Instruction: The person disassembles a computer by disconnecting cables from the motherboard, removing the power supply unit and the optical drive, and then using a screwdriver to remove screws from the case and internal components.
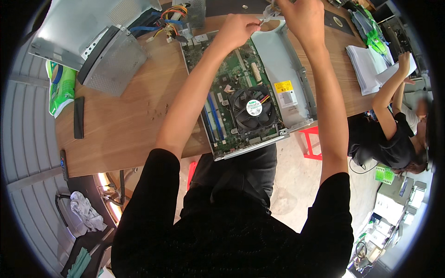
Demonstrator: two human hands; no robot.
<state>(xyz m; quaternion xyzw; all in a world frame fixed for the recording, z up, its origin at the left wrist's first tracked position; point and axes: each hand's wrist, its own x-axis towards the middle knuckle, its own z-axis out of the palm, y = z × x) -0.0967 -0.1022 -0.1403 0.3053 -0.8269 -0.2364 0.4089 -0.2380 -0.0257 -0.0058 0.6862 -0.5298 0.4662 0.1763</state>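
An open desktop computer case (289,60) lies on the table in front of me, its front edge sticking out over the table's edge. Inside it are a green motherboard (241,69) and a black cooling fan (252,111). My left hand (237,31) is at the far side of the case, thumb and fingertips pinched together. Beside those fingertips shows a small whitish, partly see-through thing (270,13), too unclear to name. Just right of it, my right hand (303,18) is closed at the picture's top edge. Its fingers are partly cut off, and what it grips is hidden.
At the far left stand metal case panels (113,65) and a power supply (192,14) with coloured cables. A black strip (79,117), a green packet (62,88) and a remote control (64,164) lie leftward. Papers (364,69) lie at right, near another person (384,134).
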